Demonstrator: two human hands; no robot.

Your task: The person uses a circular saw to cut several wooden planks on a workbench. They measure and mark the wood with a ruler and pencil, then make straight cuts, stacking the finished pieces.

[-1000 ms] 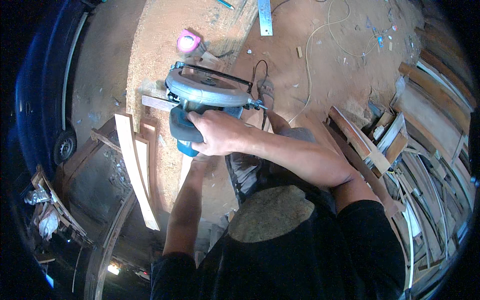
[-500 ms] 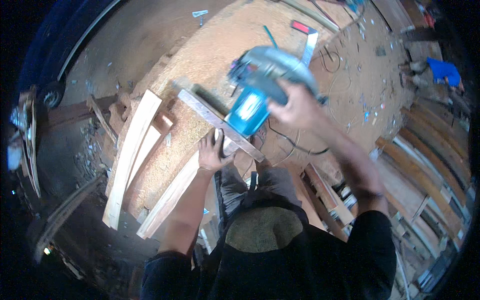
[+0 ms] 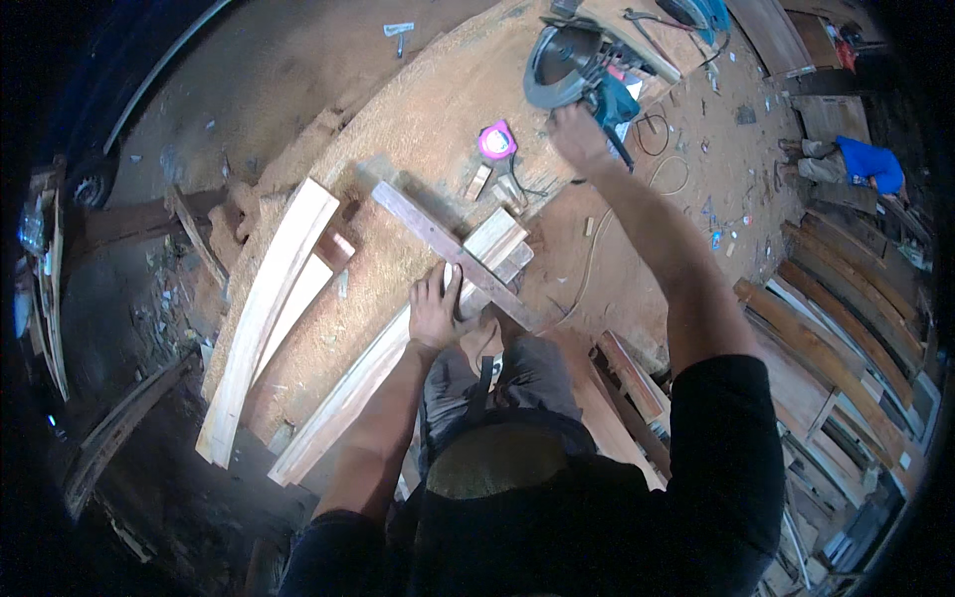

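My left hand point(image 3: 434, 310) grips a dark wooden strip point(image 3: 428, 227), thumb along its edge, with the fingers down on a long pale plank point(image 3: 343, 403) beneath. The strip lies crosswise over the plank, whose end point(image 3: 497, 237) sticks out beyond it. At the far right of the sawdust-covered bench, my right hand point(image 3: 582, 139) is closed on a circular saw point(image 3: 562, 70) with a grey guard and teal body; its fingers are partly hidden. A pink tape measure point(image 3: 496, 140) lies between the saw and the strip, near a small wood offcut point(image 3: 478, 182).
Two pale planks point(image 3: 269, 323) rest on the bench's left part. Another teal power tool point(image 3: 701, 15) sits at the far right corner. A cable point(image 3: 597, 244) trails on the ground. Stacked timber point(image 3: 836, 348) lies at right; a person in blue point(image 3: 867, 164) is beyond it.
My right hand has carried the circular saw away from the strip, to the far right of the bench. The tape measure and plank end are now uncovered. My left hand stays in place.
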